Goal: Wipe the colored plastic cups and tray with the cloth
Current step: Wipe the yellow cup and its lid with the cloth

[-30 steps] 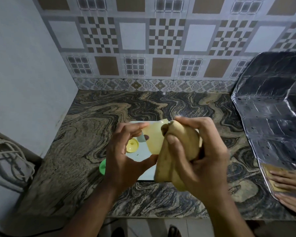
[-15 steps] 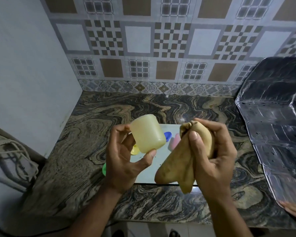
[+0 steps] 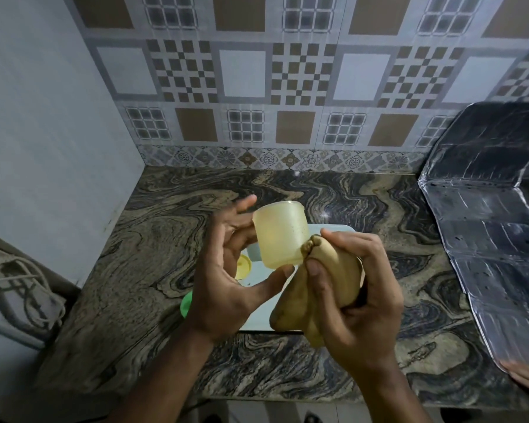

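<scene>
Right hand (image 3: 353, 303), fingers clenched round a bunched tan cloth (image 3: 327, 277), presses its tip against the side of a pale yellow cup (image 3: 280, 235). Left hand (image 3: 229, 282) grips that cup, thumb at one end and fingers at the other, above the tray (image 3: 258, 320) near the front edge of the surface (image 3: 147, 270). A yellow cup (image 3: 244, 266) lies on the tray; a green one (image 3: 186, 304) shows at its left edge.

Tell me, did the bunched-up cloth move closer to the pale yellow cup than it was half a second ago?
Yes. The cloth in the right hand has swung left over the tray, and its tip now touches the pale yellow cup.
</scene>
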Tool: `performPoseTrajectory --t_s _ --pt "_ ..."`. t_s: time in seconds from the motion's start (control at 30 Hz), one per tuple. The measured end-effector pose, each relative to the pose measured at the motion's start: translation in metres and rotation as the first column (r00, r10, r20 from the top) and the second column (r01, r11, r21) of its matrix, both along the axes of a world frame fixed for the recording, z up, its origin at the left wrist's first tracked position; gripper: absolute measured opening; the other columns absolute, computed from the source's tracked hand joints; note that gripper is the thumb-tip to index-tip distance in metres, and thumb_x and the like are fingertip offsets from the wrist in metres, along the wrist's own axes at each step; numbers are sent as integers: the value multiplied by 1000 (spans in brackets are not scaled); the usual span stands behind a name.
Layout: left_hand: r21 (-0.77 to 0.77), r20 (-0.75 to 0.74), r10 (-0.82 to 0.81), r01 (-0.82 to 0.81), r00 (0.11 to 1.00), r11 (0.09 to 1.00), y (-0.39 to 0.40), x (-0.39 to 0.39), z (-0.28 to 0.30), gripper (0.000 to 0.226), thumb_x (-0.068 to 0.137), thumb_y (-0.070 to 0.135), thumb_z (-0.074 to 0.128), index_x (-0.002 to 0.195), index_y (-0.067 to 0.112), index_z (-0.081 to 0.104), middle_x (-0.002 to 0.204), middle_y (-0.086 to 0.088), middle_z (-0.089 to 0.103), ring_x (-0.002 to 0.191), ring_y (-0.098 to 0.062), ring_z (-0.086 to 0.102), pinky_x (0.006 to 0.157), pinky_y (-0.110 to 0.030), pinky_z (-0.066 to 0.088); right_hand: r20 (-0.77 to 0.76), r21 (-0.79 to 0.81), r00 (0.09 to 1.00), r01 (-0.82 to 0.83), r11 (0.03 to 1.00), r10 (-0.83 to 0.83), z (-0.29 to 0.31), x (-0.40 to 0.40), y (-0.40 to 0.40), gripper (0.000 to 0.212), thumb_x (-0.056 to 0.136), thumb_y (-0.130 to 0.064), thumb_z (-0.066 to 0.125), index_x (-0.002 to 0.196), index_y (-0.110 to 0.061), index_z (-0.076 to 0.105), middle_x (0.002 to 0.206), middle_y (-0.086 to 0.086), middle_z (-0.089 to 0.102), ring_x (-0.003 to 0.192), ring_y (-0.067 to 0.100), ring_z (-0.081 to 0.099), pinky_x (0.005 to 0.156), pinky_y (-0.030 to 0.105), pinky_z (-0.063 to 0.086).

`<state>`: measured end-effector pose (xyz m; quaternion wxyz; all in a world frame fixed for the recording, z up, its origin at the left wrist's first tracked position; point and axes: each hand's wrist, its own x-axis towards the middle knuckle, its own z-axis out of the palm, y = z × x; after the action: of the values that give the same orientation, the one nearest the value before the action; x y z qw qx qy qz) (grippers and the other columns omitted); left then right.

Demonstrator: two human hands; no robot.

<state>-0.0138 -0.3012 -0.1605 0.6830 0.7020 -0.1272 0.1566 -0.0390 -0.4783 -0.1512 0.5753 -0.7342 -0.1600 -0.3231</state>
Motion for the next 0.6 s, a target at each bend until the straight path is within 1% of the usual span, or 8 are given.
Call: performPoseTrajectory --t_s 0.07,0.17,0.23,0.3,0.37,0.43,0.53,0.6 --pt "103 59 3 -9 998 995 4 2 4 75 75 22 90 141 26 53 146 -3 60 135 -30 60 109 -58 51 -14 -23 1000 -5 1000 5 -2 3 -3 26 93 -15 72 114 -1 68 115 3 68 109 14 69 91 27 55" --pt "278 159 82 -124 984 953 8 7 5 71 73 34 93 134 19 61 135 -4 65 130 -28 62 105 -56 53 -50 -14 999 -3 1000 2 -2 4 -4 26 94 -19 72 114 -2 70 115 0 69 108 13 70 90 26 55" --pt "336 170 127 -179 977 925 8 7 5 72 70 41 95 129 15 62 128 -2 67 123 -25 65 101 -51 55 -44 -21 999 5 1000 -6 1 3 -2 28 94 -20 72 116 -3 70 116 -1 69 107 14 70 90 25 54" --pt "372 173 133 -190 976 909 5 4 7 74 68 43 96 126 12 63 125 -1 68 120 -22 67 98 -47 56 -33 -77 999 19 997 -21 6 4 1 29 94 -19 75 117 -3 70 112 2 69 104 14 70 88 23 54" --pt "406 207 119 -196 971 893 3 1 10 74 67 44 97 123 8 63 125 -3 69 122 -17 67 98 -41 57 -32 -153 998 51 987 -57 10 8 4 28 93 -15 80 117 -3 72 108 4 68 100 10 68 85 18 52" --pt "431 243 111 -210 964 878 5 1 13 74 66 40 99 121 5 65 124 -6 70 122 -16 68 98 -40 58 -43 -182 995 78 980 -87 12 15 4 27 92 -14 80 117 -5 73 107 3 68 98 7 67 83 16 51" --pt "436 274 101 -217 956 873 11 5 13 75 63 32 103 120 2 66 124 -7 71 121 -20 69 95 -47 59 -75 -148 993 81 986 -93 13 24 5 24 95 -17 77 117 -8 72 107 3 71 98 11 70 83 24 55" --pt "414 276 86 -199 957 888 14 4 12 75 62 30 103 120 0 66 124 -8 71 121 -21 70 96 -48 59 -103 -93 988 107 990 -117 12 32 4 22 95 -21 76 114 -11 72 107 0 73 98 13 71 85 30 57"
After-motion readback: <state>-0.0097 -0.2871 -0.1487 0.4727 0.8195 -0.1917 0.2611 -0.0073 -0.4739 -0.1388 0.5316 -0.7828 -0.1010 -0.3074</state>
